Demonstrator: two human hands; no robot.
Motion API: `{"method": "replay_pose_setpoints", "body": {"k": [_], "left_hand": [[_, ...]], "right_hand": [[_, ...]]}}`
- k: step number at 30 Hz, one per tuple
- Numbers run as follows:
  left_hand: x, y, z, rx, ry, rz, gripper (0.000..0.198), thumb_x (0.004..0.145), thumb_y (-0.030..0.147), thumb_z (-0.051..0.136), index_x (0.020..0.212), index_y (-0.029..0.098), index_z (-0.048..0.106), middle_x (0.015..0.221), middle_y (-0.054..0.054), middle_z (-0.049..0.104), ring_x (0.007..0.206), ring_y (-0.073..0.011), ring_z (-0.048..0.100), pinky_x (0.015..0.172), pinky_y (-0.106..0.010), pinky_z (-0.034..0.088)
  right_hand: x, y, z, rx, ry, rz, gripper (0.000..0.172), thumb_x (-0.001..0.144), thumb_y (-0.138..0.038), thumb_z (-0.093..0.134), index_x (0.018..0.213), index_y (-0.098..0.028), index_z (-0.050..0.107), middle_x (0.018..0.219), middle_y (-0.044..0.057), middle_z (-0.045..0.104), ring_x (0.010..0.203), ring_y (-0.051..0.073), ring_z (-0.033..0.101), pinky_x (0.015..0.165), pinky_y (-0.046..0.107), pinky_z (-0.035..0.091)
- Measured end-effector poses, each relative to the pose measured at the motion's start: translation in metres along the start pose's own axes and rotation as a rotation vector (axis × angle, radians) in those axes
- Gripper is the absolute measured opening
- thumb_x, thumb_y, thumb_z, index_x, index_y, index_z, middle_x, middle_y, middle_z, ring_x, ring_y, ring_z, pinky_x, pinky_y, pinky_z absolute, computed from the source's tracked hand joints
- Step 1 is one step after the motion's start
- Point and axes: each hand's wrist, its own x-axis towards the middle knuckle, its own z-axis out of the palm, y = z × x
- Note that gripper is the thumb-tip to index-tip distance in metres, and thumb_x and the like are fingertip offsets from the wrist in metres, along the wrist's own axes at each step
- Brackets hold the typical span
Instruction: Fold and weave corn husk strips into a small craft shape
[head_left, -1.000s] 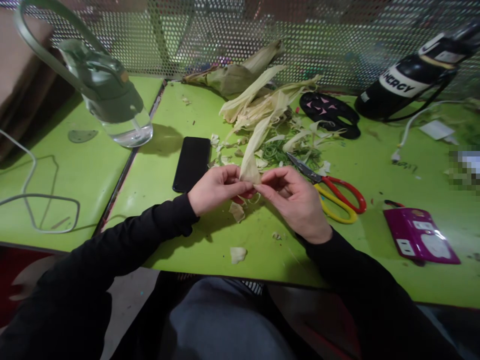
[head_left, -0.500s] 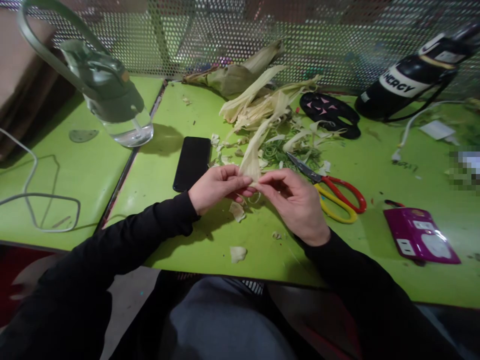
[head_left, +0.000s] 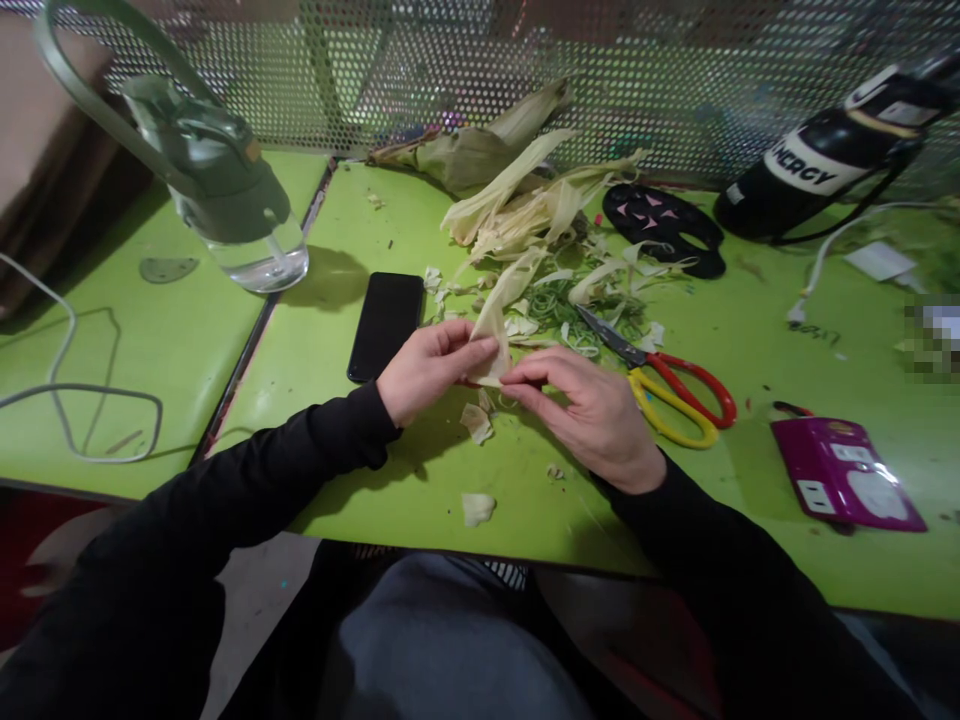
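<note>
- The right hand [head_left: 592, 415] has dropped slightly, its fingertips now lower than the left hand's [head_left: 424, 370] thumb tip.
- The lower end of the husk strip [head_left: 491, 322] has come down a little toward the person.

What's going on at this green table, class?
A person's left hand pinches a pale husk strip near its lower end. The right hand is at that end's edge, though whether it grips is unclear. More husks lie piled beyond, with scissors to the right and a phone to the left. Scraps dot the table.
</note>
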Motion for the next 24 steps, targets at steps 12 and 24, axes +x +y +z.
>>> {"method": "replay_pose_setpoints", "body": {"k": [12,24], "left_hand": [[-0.002,0.01,-0.003,-0.059,0.002,-0.156,0.025,0.097,0.03,0.046,0.08,0.015,0.057,0.066,0.002,0.056,0.057,-0.0074,0.055,0.061,-0.023,0.053],[0.005,-0.003,-0.009,-0.172,-0.105,-0.163,0.022,0.072,0.001,0.071,0.09,0.011,0.062,0.077,0.001,0.069,0.067,-0.0067,0.065,0.076,-0.024,0.054]], "right_hand": [[0.001,0.003,-0.001,-0.017,-0.023,-0.003,0.006,0.09,-0.028,0.062,0.087,-0.023,0.064,0.083,0.003,0.069,0.077,0.018,0.064,0.069,0.034,0.053],[0.002,0.009,0.0,-0.075,-0.018,-0.082,0.007,0.091,-0.027,0.061,0.095,-0.023,0.065,0.091,0.005,0.069,0.084,0.02,0.065,0.074,0.035,0.053]]}}
